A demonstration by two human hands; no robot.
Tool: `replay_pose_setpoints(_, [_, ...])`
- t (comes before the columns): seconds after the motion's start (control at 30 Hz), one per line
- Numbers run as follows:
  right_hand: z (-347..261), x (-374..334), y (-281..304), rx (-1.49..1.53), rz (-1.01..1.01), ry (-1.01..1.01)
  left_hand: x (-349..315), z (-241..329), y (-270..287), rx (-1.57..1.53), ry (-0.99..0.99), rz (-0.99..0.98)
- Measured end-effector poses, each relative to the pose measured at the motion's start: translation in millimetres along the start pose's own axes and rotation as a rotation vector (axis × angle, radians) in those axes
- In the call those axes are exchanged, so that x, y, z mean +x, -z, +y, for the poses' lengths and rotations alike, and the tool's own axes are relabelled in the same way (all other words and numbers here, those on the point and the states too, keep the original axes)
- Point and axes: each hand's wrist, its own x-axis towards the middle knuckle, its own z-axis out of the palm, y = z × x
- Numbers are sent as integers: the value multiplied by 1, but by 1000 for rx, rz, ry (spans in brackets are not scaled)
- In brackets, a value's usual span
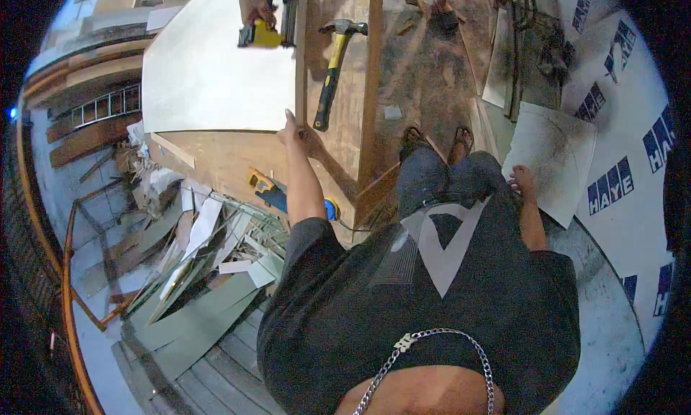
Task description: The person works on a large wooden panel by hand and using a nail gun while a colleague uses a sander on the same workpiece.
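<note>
My left hand (292,132) is closed on the near right corner of a white panel (216,69), thumb on top, where it meets an upright wooden strip (304,69). My right hand (523,179) hangs beside my thigh, fingers loosely apart with nothing seen in them, near the edge of a pale board (551,156). Another person's hand (257,8) holds a yellow-and-black nail gun (263,35) over the panel's far end. Right of the strip, a claw hammer (333,77) with a yellow-and-black handle lies on the wooden surface.
A yellow-handled tool (266,190), probably a handsaw, and a blue round object (331,209) lie near my left forearm. Board offcuts (216,235) are heaped at left, by a metal railing (70,271). Another person's foot (443,23) stands ahead. Printed white sheeting (612,127) is at right.
</note>
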Motion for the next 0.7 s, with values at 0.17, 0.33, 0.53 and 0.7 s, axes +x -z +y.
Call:
replay_pose_setpoints(0.17, [29, 16, 12, 19, 72, -50, -14, -1, -11, 431, -6, 145])
replay_pose_setpoints(0.33, [70, 77, 23, -41, -9, 233, -4, 9, -15, 432, 28, 199])
replay_pose_setpoints(0.53, [35, 76, -82, 138, -115, 70, 18, 5, 56, 428, 178, -137])
replay_pose_setpoints(0.7, [-71, 38, -143, -458, -97, 357, 67, -33, 100, 694, -22, 261])
